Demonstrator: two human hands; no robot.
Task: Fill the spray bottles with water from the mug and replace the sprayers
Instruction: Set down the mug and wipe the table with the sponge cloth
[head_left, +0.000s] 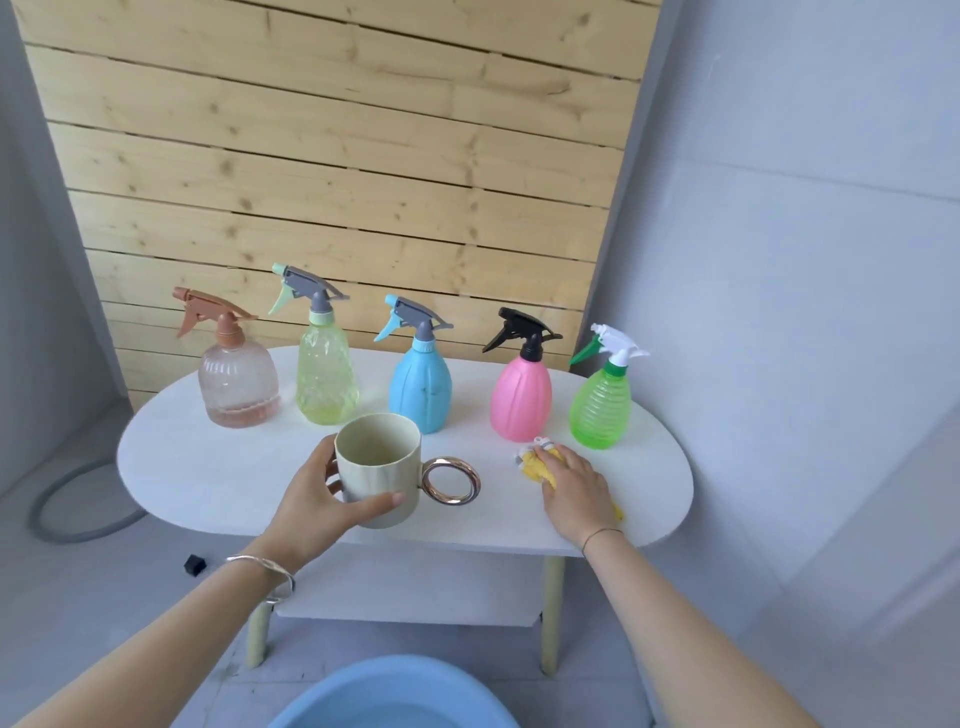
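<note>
While the left hand (307, 503) grips the mug (379, 467), the blue bottle (421, 385) stands upright just behind it. The right hand (575, 491) — flat on a cloth (532, 461) — lies nearest the pink bottle (521, 399).

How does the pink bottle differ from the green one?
The pink bottle is opaque, the green bottle see-through. The pink bottle has lengthwise ribs, the green bottle rings round it. The pink bottle has a black sprayer, the green bottle a white and green sprayer. Both stand upright on the table.
</note>
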